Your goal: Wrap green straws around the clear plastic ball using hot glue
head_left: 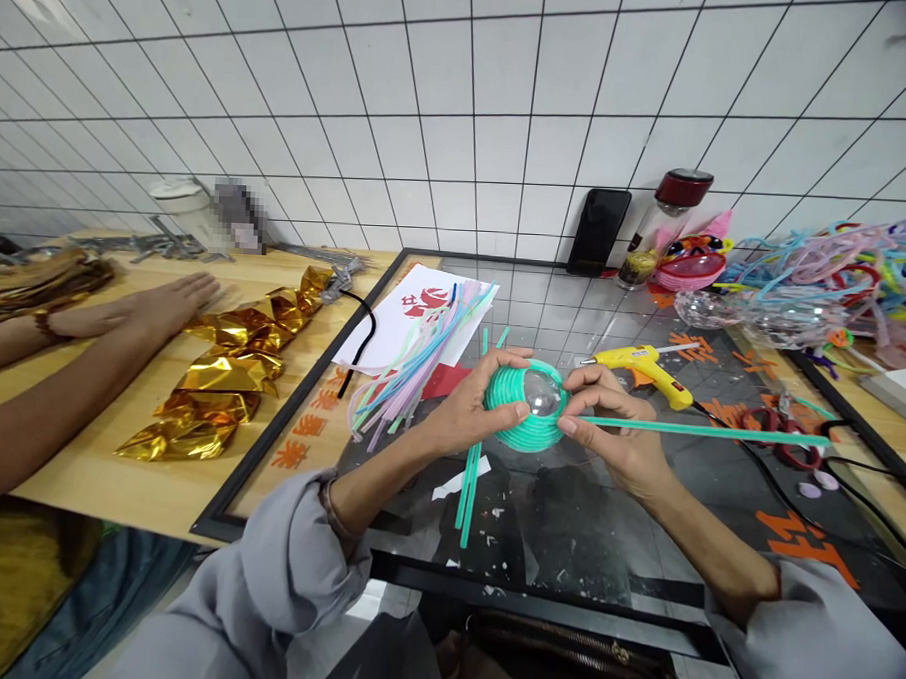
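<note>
A clear ball wrapped in rings of green pipe cleaner is held between my hands above the dark glass board. My left hand grips its left side, thumb on the front and fingers over the top. At its right side my right hand pinches a green pipe cleaner, whose free length stretches to the right. The clear dome shows uncovered in the middle of the rings. Loose green pipe cleaners lie on the board below my left hand.
A yellow glue gun lies right of the ball, near red scissors and black cables. Pastel pipe cleaners rest on white paper. Phone and bottle stand behind. At left, a person's hands touch the table beside gold foil.
</note>
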The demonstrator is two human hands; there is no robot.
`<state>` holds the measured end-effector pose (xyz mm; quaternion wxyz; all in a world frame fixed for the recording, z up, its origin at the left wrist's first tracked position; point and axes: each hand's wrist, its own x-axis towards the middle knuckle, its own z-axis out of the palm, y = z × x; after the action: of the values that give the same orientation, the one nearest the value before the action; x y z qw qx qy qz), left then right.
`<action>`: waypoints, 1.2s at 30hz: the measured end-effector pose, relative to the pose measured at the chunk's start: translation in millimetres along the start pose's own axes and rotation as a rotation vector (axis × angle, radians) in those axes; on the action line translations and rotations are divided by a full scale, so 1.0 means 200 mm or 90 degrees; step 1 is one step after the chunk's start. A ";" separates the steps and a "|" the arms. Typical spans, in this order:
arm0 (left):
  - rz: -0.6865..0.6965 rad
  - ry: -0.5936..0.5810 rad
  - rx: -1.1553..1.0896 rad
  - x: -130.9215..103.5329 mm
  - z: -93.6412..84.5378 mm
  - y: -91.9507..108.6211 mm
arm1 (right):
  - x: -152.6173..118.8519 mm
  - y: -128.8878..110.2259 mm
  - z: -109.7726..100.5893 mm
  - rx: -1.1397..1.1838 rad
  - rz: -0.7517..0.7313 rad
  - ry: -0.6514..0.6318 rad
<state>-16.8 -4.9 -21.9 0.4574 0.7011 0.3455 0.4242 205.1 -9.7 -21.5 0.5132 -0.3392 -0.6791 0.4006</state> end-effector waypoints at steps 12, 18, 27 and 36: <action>-0.005 -0.016 -0.006 0.00 -0.01 0.01 | 0.09 -0.06 -0.05 0.054 0.192 -0.015; 0.003 -0.014 -0.001 0.00 -0.02 0.01 | 0.14 -0.08 -0.08 0.071 0.287 -0.047; 0.003 -0.019 -0.007 0.00 -0.01 0.02 | 0.18 -0.14 -0.08 -0.049 0.224 -0.062; 0.000 -0.012 -0.022 0.00 -0.02 0.01 | 0.22 -0.12 -0.10 -0.152 0.171 -0.080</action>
<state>-19.4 -5.2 -18.5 0.4724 0.6974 0.3335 0.4233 213.4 21.1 22.4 0.3679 -0.4593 -0.7011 0.4027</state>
